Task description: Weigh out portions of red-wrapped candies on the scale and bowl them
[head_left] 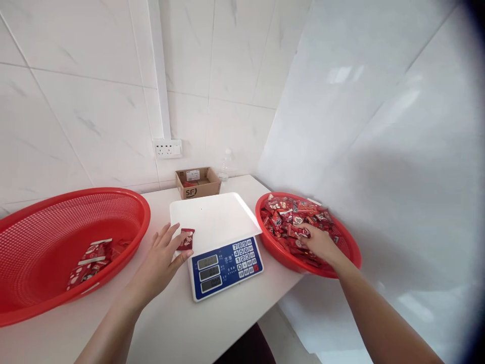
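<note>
Hidden: the right hand's [320, 242] fingertips sink among the packets [288, 217] in the right basket [276, 251]; its grasp cannot be told.
Cut off: the left basket [76, 192] runs past the frame edge.
Faint: a clear bottle [225, 164] behind the cardboard box [197, 183].
Left hand [163, 255]: thumb and forefinger pinch a small red packet [186, 239] at the left edge of the scale [215, 217].
Materials: round perforated plastic baskets, glossy wrappers, smooth white tray.

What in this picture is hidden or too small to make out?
Head view only:
- Scale displays: too small to read.
- Right hand: fingertips sunk among the packets in the right basket; grip unclear.
- Left basket: cut off by the left edge.
- Cardboard box: its walls hide most of the inside.
</note>
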Motion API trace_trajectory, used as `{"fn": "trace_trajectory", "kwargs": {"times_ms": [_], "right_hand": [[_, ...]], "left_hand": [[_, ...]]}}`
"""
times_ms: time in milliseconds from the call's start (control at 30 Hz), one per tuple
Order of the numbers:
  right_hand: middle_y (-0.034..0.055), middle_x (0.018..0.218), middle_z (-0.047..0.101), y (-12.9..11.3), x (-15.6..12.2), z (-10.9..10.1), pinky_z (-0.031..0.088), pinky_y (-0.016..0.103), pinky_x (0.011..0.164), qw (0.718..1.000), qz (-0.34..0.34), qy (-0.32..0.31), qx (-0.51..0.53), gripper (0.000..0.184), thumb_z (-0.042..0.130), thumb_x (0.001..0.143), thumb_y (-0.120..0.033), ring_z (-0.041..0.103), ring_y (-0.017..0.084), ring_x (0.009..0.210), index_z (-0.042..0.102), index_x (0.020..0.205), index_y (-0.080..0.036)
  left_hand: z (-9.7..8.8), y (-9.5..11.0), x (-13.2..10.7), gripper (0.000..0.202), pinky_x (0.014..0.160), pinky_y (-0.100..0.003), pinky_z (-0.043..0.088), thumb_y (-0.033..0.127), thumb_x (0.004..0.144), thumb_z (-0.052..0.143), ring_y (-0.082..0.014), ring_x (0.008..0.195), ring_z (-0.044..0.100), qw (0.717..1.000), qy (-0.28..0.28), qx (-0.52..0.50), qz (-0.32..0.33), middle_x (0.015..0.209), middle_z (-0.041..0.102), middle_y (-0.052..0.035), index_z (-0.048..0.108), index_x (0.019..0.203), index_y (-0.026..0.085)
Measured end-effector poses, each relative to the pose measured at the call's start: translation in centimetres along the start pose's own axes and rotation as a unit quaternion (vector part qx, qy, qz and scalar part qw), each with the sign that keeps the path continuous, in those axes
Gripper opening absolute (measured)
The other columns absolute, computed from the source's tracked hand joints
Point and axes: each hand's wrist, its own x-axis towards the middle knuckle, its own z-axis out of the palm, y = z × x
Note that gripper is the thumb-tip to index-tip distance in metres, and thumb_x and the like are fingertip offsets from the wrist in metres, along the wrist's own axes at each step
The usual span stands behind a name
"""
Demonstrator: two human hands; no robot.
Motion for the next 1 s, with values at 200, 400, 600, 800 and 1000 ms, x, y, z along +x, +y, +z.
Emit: {"fn": "trace_trajectory", "kwargs": {"times_ms": [200, 400, 600, 800, 1000], "right_hand": [[0.0050, 0.128, 0.059, -6.2, -1.7, -0.1, 0.046, 0.040, 0.097, 0.988, -0.105, 0.051, 0.096, 0.045, 0.047, 0.086, -0.037, 0.057, 0.026, 0.114, 0.053, 0.129, -0.025], [0.0089, 0.126, 0.058, -16.1, -2.4, 6.9, 0.043, 0.041, 0.101, 0.924, -0.334, 0.011, 0.186, 0.041, 0.045, 0.086, -0.028, 0.053, 0.023, 0.117, 0.055, 0.125, -0.022], [0.0114, 0.135, 0.051, -20.9, -3.9, 11.0, 0.036, 0.049, 0.106, 0.902, -0.402, -0.110, 0.113, 0.051, 0.058, 0.083, -0.027, 0.044, 0.027, 0.127, 0.050, 0.132, -0.019], [0.0090, 0.131, 0.055, -21.1, -4.6, 11.1, 0.042, 0.042, 0.102, 0.893, -0.406, -0.122, 0.149, 0.043, 0.044, 0.088, -0.014, 0.052, 0.021, 0.120, 0.051, 0.129, -0.020], [0.0092, 0.127, 0.058, -22.1, -4.6, 11.6, 0.044, 0.038, 0.100, 0.905, -0.402, -0.069, 0.116, 0.040, 0.051, 0.086, -0.014, 0.054, 0.022, 0.118, 0.054, 0.126, -0.020]], "left_hand": [[-0.3, 0.4, -0.2, 0.048, 0.110, -0.059, 0.022, 0.050, 0.094, 0.039, -0.0338, 0.141, 0.019, 0.999, -0.034, 0.006, -0.007, 0.149, 0.037, -0.0103, 0.047, 0.134, 0.025], [-1.6, 1.8, -0.4, 0.063, 0.112, -0.057, 0.017, 0.049, 0.093, 0.041, -0.0329, 0.143, 0.012, 0.994, -0.103, -0.006, -0.047, 0.151, 0.032, -0.0132, 0.027, 0.145, 0.018], [-1.5, 1.7, -0.7, 0.060, 0.111, -0.061, 0.015, 0.051, 0.093, 0.041, -0.0347, 0.143, 0.009, 0.991, -0.128, -0.004, -0.030, 0.153, 0.029, -0.0090, 0.030, 0.144, 0.023], [-0.8, 1.5, -0.5, 0.061, 0.111, -0.061, 0.015, 0.054, 0.093, 0.038, -0.0355, 0.143, 0.010, 0.989, -0.144, 0.016, -0.022, 0.155, 0.024, -0.0112, 0.032, 0.144, 0.021], [1.0, 0.4, -0.3, 0.061, 0.107, -0.065, 0.018, 0.055, 0.093, 0.036, -0.0372, 0.141, 0.016, 0.996, -0.072, 0.052, -0.017, 0.152, 0.030, -0.0147, 0.033, 0.144, 0.022]]}}
